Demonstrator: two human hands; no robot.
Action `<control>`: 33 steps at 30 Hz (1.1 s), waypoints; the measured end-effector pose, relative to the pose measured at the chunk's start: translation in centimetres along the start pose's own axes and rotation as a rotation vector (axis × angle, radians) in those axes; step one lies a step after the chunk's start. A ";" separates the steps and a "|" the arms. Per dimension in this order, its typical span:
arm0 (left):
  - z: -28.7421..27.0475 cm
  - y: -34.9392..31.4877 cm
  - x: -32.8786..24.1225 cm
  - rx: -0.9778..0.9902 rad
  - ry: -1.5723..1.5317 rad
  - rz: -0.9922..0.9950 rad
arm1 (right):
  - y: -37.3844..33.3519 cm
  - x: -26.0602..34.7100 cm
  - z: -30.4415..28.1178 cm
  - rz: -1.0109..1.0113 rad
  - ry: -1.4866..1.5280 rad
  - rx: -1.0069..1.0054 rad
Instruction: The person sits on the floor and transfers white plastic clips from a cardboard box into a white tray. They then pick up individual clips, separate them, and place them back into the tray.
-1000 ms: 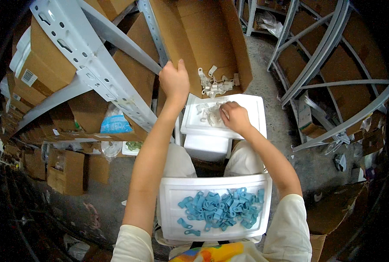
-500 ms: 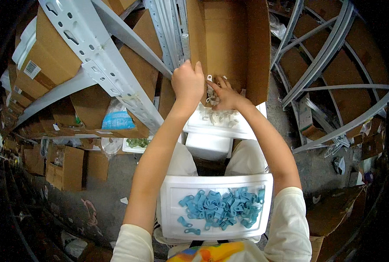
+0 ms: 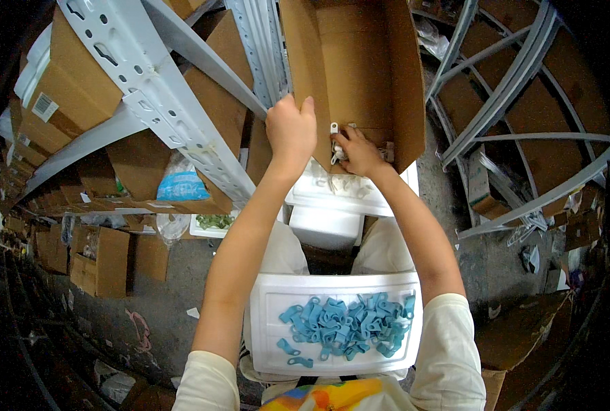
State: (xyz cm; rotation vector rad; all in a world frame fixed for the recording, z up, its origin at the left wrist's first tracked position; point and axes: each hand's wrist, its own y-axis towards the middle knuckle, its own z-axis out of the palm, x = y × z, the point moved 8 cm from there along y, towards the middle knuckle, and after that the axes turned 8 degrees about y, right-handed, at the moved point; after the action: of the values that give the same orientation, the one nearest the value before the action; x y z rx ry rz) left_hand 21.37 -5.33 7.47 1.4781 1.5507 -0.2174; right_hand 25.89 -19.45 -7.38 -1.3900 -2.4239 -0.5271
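In front of me a tall cardboard box (image 3: 356, 61) lies tilted with its open side toward me. My left hand (image 3: 291, 135) is closed at the box's left wall edge, its thumb pointing up. Inside the low end of the box, my right hand (image 3: 360, 152) has its fingers curled over small white plastic pieces (image 3: 336, 147), which it partly hides. More white pieces (image 3: 349, 183) lie just below on a white tray (image 3: 380, 197). Nearer to me, a white lid-like tray (image 3: 267, 342) on my lap bears a heap of blue strap-like pieces with holed ends (image 3: 346, 322).
A perforated metal shelf post (image 3: 141, 89) rises at left, before shelves of cardboard boxes (image 3: 72, 89). Curved-looking metal rack bars (image 3: 503, 82) stand at right. A white container (image 3: 325, 228) sits between my knees. A small tray of green pieces (image 3: 212, 221) is at left.
The fingers of my right hand have drawn in over the white pieces. The box has shifted slightly, its low end coming down over the white tray. My left hand has barely moved.
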 end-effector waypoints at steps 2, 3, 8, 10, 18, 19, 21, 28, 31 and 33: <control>-0.1 -0.1 -0.1 0.019 0.024 -0.030 | 0.1 0.0 0.3 0.027 -0.083 0.002; -0.1 -0.1 -0.1 0.028 0.039 -0.045 | 0.2 0.0 0.5 0.039 -0.123 0.003; 0.4 0.0 0.3 0.021 -0.024 -0.021 | 0.3 0.1 0.0 0.000 -0.132 -0.063; 0.5 0.0 0.3 0.026 -0.032 -0.013 | 0.3 0.1 -0.2 -0.017 -0.092 -0.110; 0.3 -0.1 0.1 -0.044 -0.035 0.043 | 0.2 -1.6 -2.6 0.047 0.373 -0.347; 0.5 0.0 0.2 -0.038 -0.033 0.030 | 0.5 -3.1 -2.3 0.043 0.358 -0.423; 0.6 0.1 0.7 -0.029 -0.013 -0.002 | 0.9 -5.0 -2.2 0.172 0.600 -0.500; 0.8 0.9 2.1 -0.061 -0.049 -0.007 | 0.2 -6.8 -0.8 0.580 1.389 -0.686; 0.4 1.3 2.1 -0.092 -0.043 -0.005 | -0.2 -4.7 0.4 0.640 1.751 -0.572; 0.7 1.7 2.0 -0.111 -0.033 0.001 | -0.2 -3.5 0.9 0.565 1.812 -0.415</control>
State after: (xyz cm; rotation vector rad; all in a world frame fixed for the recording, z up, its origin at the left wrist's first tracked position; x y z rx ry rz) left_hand 23.53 -4.01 6.50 1.3821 1.5120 -0.1523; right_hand 27.38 -21.75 -9.70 -0.8049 -0.4753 -1.3160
